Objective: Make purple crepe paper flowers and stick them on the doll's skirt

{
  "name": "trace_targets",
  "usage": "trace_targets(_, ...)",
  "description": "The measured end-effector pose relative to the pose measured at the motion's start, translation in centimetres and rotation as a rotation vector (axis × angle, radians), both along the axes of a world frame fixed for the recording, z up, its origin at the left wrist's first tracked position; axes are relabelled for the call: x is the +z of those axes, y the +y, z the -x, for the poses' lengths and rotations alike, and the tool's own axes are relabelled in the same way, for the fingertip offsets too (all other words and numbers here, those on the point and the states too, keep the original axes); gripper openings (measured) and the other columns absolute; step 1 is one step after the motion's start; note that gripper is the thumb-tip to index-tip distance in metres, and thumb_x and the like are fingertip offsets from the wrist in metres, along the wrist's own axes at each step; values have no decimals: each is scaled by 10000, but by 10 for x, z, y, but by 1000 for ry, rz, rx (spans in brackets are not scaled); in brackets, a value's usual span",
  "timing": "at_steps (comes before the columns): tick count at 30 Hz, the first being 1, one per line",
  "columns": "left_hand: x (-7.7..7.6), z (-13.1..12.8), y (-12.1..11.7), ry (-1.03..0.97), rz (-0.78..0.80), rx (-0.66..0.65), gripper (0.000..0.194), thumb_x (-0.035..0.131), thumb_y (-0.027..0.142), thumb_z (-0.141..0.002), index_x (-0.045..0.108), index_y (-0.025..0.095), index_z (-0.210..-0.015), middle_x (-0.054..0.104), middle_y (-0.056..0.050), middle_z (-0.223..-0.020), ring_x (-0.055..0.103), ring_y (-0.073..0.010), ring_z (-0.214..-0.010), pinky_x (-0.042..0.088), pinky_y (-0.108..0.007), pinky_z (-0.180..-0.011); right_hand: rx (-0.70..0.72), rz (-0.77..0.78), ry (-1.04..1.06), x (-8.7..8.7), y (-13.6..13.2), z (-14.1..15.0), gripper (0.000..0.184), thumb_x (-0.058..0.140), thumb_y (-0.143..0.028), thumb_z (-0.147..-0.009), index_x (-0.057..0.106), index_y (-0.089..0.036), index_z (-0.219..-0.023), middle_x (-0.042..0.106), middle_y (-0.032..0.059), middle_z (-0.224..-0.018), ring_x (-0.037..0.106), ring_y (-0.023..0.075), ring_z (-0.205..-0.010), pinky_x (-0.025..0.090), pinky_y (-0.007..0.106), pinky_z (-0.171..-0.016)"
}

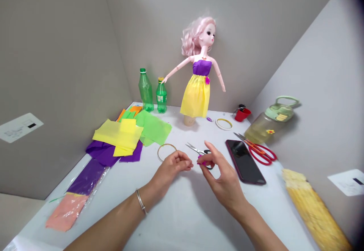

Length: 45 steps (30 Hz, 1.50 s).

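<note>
My left hand point(172, 167) is curled with its fingertips together, and nothing shows in them. My right hand point(222, 179) pinches a small magenta paper piece point(202, 161) between finger and thumb. Just beyond both hands lie small silver scissors point(197, 149) with dark handles, partly hidden by my right fingers. A thin gold hoop point(166, 152) lies behind my left hand. Farther back stands a pink-haired doll point(199, 72) in a purple and yellow paper dress with a magenta flower at the waist. Its base is a small tan stand point(189, 120).
Stacked yellow, green, orange and purple tissue paper point(118, 137) lies at left, with plastic-wrapped paper strips point(82, 190) nearer. Two green bottles point(150, 91) stand behind. At right are a black phone point(244, 162), red-handled scissors point(261, 152), a water bottle point(269, 120), a red cup point(242, 114) and a yellow strip point(314, 209).
</note>
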State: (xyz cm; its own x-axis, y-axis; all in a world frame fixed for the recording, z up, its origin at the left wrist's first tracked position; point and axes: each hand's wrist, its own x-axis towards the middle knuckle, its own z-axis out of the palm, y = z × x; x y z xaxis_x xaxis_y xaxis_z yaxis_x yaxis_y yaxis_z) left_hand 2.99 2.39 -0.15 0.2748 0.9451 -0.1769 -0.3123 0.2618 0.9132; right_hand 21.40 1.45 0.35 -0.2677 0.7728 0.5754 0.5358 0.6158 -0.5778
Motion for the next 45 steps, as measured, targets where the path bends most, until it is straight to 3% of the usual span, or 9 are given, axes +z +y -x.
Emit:
trace_targets(6, 1, -4, -9, -213, 51, -97, 146, 682, 287, -835, 625, 155, -859, 632, -73, -970, 604, -199, -967, 464, -383, -942, 29, -112, -73, -3, -3, 8, 665, 506, -54, -928, 260, -248, -1514, 661, 53, -951, 595, 194, -883, 525, 355, -791)
trace_targets(14, -5, -3, -6, -351, 138, -169, 94, 677, 216, -840, 629, 140, -869, 609, -46, -885, 600, -146, -823, 507, -316, -810, 76, -334, -250, -2, -5, 9, 733, 539, 2, -892, 240, -190, -1533, 690, 89, -927, 573, 216, -813, 525, 356, -699)
trace_targets(20, -5, -2, -4, -461, 205, -213, 53, 676, 159, -840, 636, 126, -852, 574, -18, -795, 569, -98, -731, 515, -264, -766, 96, -387, -241, -1, -8, 7, 733, 553, 17, -883, 259, -164, -1529, 707, 96, -969, 590, 209, -856, 542, 360, -767)
trace_targets(25, -4, -1, -6, -461, 193, -248, 103, 683, 184, -839, 648, 123, -915, 602, -40, -852, 587, -113, -763, 519, -275, -770, 60, -414, -178, 0, -9, 8, 743, 562, 17, -876, 271, -194, -1526, 723, 84, -961, 636, 203, -855, 561, 354, -760)
trace_targets(31, -1, 0, -7, -409, 173, -219, 96, 710, 185, -820, 625, 147, -844, 607, -24, -829, 586, -116, -784, 506, -283, -806, 97, -459, -256, 2, -11, 6, 660, 511, -54, -936, 254, -180, -1531, 735, 110, -1008, 673, 220, -929, 551, 368, -781)
trace_targets(37, 2, 2, -5, -365, 163, -228, 138, 737, 204, -794, 629, 147, -858, 600, -22, -826, 584, -118, -788, 496, -265, -788, 165, -448, -293, 2, -13, 5, 686, 545, -25, -905, 266, -132, -1523, 717, 133, -1040, 639, 239, -1004, 521, 386, -817)
trace_targets(41, 4, 4, -3, -344, 152, -213, 159, 756, 207, -774, 631, 147, -852, 606, -16, -814, 582, -108, -750, 492, -261, -781, 124, -386, -163, 6, -16, 8, 697, 582, 17, -857, 337, -156, -1487, 697, 116, -1037, 627, 220, -956, 515, 371, -806)
trace_targets(45, 7, 7, 0, -313, 126, -214, 152, 743, 205, -783, 650, 143, -886, 586, -8, -809, 564, -91, -695, 503, -273, -780, 35, -141, 81, 21, -18, 9, 345, 592, -80, -888, 596, -218, -1203, 651, 76, -990, 607, 201, -900, 507, 344, -781)
